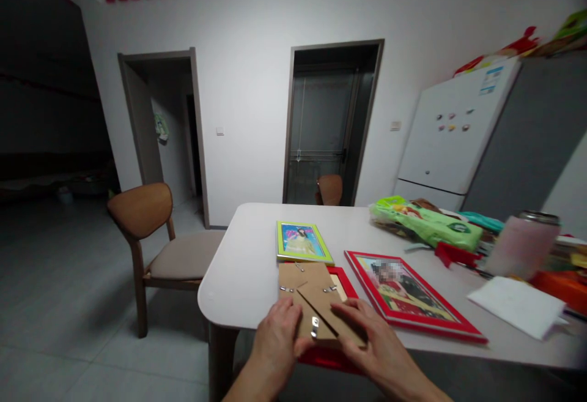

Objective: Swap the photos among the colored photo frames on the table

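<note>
A red picture frame (343,279) lies face down at the near edge of the white table (247,267). Its brown backing board (302,286) with metal clips and a fold-out stand faces up. My left hand (275,338) rests on the board's near left part, thumb by a metal clip. My right hand (371,344) lies on the stand's near right part, fingers flat and pressing. A green frame (302,241) with a picture sits just beyond. A larger red frame (413,295) lies face up to the right.
A wooden chair (156,230) stands left of the table. On the table's right are a green packet (426,221), a pink flask (523,243), a white paper (518,307) and red clutter. A white fridge (454,139) stands behind. Two open doorways are in the far wall.
</note>
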Demonstrator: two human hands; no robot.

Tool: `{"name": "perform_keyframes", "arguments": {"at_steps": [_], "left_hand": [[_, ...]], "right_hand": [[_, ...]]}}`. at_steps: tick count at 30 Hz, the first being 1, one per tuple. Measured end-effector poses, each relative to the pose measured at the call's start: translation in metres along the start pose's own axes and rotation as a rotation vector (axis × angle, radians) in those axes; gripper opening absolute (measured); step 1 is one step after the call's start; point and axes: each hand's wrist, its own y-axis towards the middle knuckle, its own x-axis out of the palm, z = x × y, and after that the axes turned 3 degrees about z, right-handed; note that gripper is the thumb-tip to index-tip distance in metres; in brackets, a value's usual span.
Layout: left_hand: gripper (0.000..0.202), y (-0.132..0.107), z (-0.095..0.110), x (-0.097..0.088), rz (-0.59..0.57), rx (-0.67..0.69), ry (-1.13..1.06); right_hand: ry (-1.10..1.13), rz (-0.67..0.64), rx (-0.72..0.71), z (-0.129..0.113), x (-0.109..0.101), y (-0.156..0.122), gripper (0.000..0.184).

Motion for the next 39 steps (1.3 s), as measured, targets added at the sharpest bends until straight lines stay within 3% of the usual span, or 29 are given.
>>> {"name": "perform_keyframes", "arguments": {"at_steps": [3, 6, 14, 21, 31, 35, 39], "left_hand": [[0.036, 0.007, 0.019, 0.018, -0.075, 0.027, -0.012], [0.032, 0.009, 0.023, 0.029, -0.121, 0.026, 0.024], [0.01, 0.008, 0.014, 0.03, -0.096, 0.044, 0.053], [0.037, -0.002, 0.009, 0.028, -0.099, 0.112, -0.032], [0.037, -0.003, 0.01, 0.027, -0.104, 0.075, -0.039], [0.05, -0.002, 0.012, 0.028, -0.105, 0.063, -0.028], [0.048, -0.002, 0.012, 0.027, -0.112, 0.049, -0.031]], "right_hand": [[-0.075, 0.009, 0.095, 0.023, -0.012, -0.012, 0.043], [-0.112, 0.009, 0.106, 0.036, -0.009, -0.015, 0.043], [-0.235, 0.033, 0.014, 0.047, 0.011, -0.007, 0.042], [-0.284, 0.031, -0.068, 0.048, 0.006, 0.006, 0.035], [-0.461, 0.037, 0.028, 0.05, 0.018, 0.036, 0.034], [-0.423, 0.045, -0.008, 0.05, 0.02, 0.038, 0.035], [-0.333, 0.05, -0.025, 0.051, 0.019, 0.037, 0.034]]}}
